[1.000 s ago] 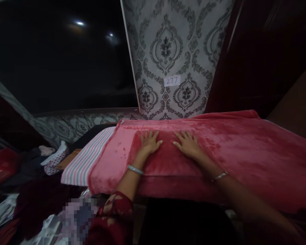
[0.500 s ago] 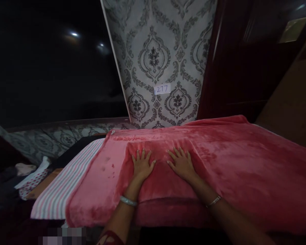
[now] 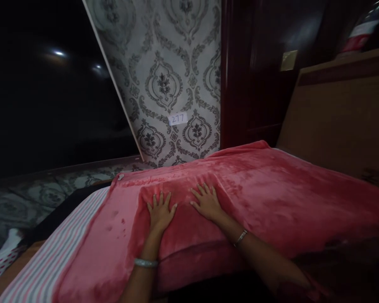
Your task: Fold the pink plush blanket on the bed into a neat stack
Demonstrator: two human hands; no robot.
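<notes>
Head view, lower centre of the frame: left hand (image 3: pixel 159 212) pressed flat on a red fleece blanket (image 3: pixel 271 198), fingers spread and pointing toward the top of the frame, grip open with nothing closed in it. Just to its right, right hand (image 3: pixel 207 203) likewise flat and open on the same blanket, palm down, fingers fanned, the two hands near each other but not touching. Silver bangle (image 3: pixel 145 263) around the left wrist at lower centre; thinner bracelet (image 3: pixel 240 238) around the right wrist. Blanket spread from lower left to the right edge, covering most of the lower half, with a raised, darker folded section under both hands and a lighter pink strip to their left. At the lower left corner, striped sheet (image 3: pixel 47 265) showing from beneath the blanket's edge. In the upper centre, patterned grey wallpaper (image 3: pixel 164 75) carrying a small white label (image 3: pixel 177 118) marked 277. Dark wooden door (image 3: pixel 255 84) to the right of the wallpaper. At the right edge, brown wooden headboard (image 3: pixel 341 122) rising behind the blanket. Upper left dark, with two faint light spots.
</notes>
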